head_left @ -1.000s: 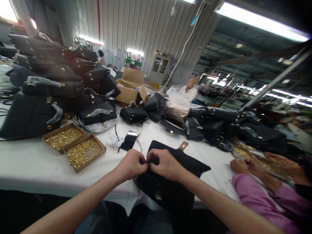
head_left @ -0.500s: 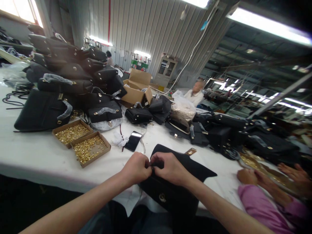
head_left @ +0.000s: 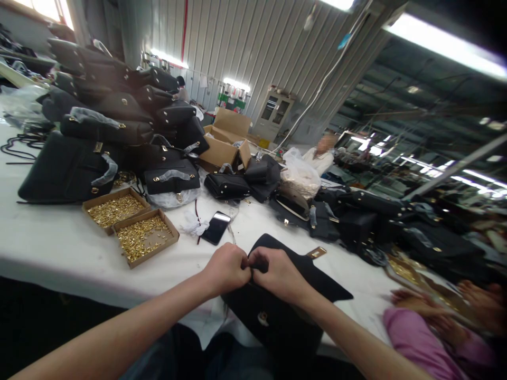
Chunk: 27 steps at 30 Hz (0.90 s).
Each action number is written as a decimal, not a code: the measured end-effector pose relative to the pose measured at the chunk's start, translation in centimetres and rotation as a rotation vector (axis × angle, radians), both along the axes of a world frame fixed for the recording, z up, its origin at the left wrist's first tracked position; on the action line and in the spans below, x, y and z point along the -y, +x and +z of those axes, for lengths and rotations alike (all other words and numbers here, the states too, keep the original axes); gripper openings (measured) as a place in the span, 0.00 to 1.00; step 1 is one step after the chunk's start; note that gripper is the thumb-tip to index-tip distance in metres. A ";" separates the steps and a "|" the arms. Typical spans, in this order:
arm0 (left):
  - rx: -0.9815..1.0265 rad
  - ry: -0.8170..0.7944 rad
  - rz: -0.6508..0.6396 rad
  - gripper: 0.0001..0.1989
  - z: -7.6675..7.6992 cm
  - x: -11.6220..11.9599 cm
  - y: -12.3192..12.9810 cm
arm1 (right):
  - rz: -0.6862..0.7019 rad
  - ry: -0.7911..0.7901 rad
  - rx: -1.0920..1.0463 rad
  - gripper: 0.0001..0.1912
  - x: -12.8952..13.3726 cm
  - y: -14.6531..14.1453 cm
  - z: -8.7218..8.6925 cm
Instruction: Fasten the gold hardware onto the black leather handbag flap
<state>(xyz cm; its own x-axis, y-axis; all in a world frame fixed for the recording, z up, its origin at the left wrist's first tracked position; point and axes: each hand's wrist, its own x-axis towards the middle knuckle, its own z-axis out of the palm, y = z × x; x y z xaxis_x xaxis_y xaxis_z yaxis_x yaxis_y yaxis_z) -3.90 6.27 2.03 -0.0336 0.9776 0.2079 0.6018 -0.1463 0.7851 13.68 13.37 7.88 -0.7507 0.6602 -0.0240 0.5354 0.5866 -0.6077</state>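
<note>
A black bag [head_left: 273, 322] with a metal clasp on its front lies at the table's near edge, its flap [head_left: 312, 274] opened away from me and a gold metal plate [head_left: 317, 253] at the flap's edge. Over the bag's left edge, my left hand [head_left: 229, 269] is closed, fingertips pinched together. Against it, my right hand [head_left: 275, 273] is also closed, thumb and fingers curled at the same spot. Whatever lies between the fingertips is too small and hidden to name. Two cardboard trays [head_left: 114, 209] [head_left: 146, 237] of small gold pieces stand to the left.
Black bags [head_left: 106, 100] are piled at the back left. A phone [head_left: 217, 227] lies beyond my hands, with an open carton [head_left: 222, 142] farther back. More bags [head_left: 368, 221] stand at the right, near a person's pink sleeve [head_left: 412, 338] and hands. Another person [head_left: 321, 158] is behind the table.
My hands stay pinched together at the bag's edge, with only a slight shift. The person's hands at the right have moved. The whole view has shifted a little.
</note>
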 end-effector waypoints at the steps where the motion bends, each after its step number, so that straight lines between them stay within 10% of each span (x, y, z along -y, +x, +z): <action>1: 0.042 -0.019 0.005 0.09 -0.1 -0.2 -0.1 | -0.009 -0.008 0.000 0.10 -0.3 0.0 -0.2; 11: 0.243 -0.282 -0.040 0.12 0.4 -0.2 -1.6 | -0.002 -0.145 -0.037 0.12 -1.0 0.0 -0.7; 27: 0.275 -0.198 -0.005 0.12 0.3 0.6 -2.0 | 0.066 -0.037 -0.044 0.09 -0.1 -0.5 0.1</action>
